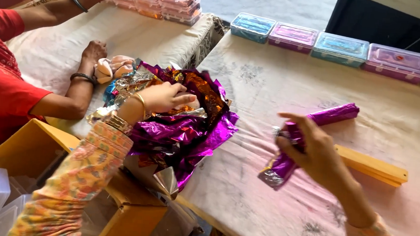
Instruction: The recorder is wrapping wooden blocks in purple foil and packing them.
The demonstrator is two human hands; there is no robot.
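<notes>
My right hand (315, 151) grips a roll wrapped in shiny purple foil (280, 167), held slanted just above the cloth-covered table (280, 88). A second purple foil roll (336, 113) lies on the table beyond it. My left hand (165, 97) reaches onto a crumpled heap of purple, orange and silver foil sheets (185, 126) at the table's left edge, fingers resting on the foil. A flat yellow wooden stick (370, 165) lies to the right of my right hand.
Several lidded plastic boxes in blue and pink (340, 48) line the far edge. A person in red (7, 91) sits at the left table, one hand on stacked boxes (176, 1). A yellow cardboard box (38, 146) with clear boxes stands below.
</notes>
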